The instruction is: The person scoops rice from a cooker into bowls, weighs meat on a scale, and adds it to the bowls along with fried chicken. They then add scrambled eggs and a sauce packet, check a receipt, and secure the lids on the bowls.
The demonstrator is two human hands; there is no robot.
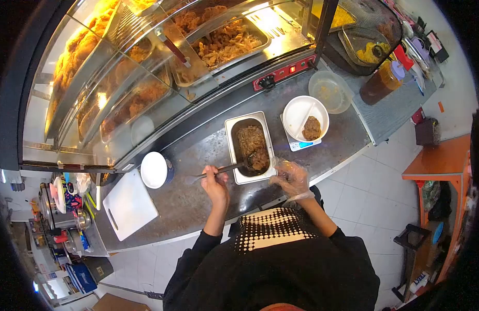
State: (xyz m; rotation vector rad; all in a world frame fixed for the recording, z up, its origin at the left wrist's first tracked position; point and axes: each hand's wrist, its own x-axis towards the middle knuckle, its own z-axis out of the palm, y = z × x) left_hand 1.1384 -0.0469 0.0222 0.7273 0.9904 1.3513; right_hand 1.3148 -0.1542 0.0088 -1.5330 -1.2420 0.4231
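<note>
A rectangular steel food pan [267, 136] on the counter holds brown, minced-looking food in sauce [251, 139]. My left hand [215, 185] is closed around the dark handle of a spoon [233, 167], whose head sits in the food at the pan's near end. At the pan's near right corner, my right hand [292, 179], in a clear plastic glove, has its fingers curled at the rim. To the right, a white divided bowl [292, 110] stands on a small scale [303, 145] with a lit display. A brown portion of food [311, 128] lies in one compartment.
A glass-fronted warming cabinet [161, 88] with fried food runs along the back. Left on the counter are a white cutting board [129, 209] and a white tub [154, 170]. A clear plastic bowl [331, 92] and a sauce bottle [380, 83] stand right.
</note>
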